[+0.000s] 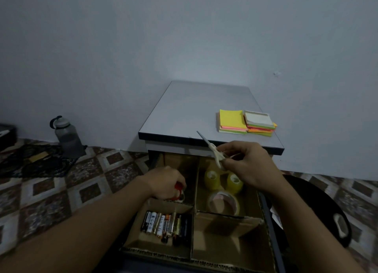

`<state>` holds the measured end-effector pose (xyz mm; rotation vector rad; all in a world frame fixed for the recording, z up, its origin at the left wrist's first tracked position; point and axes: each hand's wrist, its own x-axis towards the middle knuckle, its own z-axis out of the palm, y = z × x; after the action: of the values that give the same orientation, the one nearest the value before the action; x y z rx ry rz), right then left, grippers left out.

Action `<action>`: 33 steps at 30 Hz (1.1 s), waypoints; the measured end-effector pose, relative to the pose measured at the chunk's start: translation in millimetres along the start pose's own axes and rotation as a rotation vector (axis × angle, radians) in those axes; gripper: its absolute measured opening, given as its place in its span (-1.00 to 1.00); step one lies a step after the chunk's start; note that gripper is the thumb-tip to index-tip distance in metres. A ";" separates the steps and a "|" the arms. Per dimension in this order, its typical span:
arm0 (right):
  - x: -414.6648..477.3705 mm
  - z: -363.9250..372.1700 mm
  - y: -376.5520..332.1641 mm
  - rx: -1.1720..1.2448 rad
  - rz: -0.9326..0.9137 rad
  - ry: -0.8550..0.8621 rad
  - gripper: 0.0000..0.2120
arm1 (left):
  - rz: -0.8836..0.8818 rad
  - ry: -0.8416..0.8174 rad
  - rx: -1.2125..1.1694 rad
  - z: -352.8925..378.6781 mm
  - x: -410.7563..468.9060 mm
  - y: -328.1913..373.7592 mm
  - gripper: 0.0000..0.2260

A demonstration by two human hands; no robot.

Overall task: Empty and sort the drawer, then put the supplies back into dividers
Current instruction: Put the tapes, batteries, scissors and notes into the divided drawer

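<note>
Right hand pinches pale scissors above the open drawer, blades angled toward the tabletop. Left hand curls round a red-handled item in the rear-left compartment. Batteries lie front-left; tape rolls rear-right.

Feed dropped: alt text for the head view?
The right hand holds pale scissors over the drawer; the left hand grips a red-handled item inside. Batteries and tape rolls lie in compartments; sticky notes sit on the cabinet.
</note>
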<state>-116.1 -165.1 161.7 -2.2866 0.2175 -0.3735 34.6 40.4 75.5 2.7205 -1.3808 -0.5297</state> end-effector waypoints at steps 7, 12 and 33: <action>-0.4 1.8 7.2 -0.005 0.032 -0.017 -0.75 | -0.016 0.014 -0.032 12.5 9.9 -9.2 -0.66; -1.5 10.6 7.9 -0.005 0.039 -0.062 -0.77 | -0.096 0.331 -0.273 7.6 -9.5 -20.5 -0.70; 34.5 156.6 14.4 -0.518 0.059 -0.278 -0.88 | -0.247 0.609 -0.687 35.8 -35.1 -67.1 -0.75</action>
<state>-31.8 -76.2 57.2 -2.7981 0.2616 0.0457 56.1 112.5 38.8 2.1969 -0.5729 -0.1118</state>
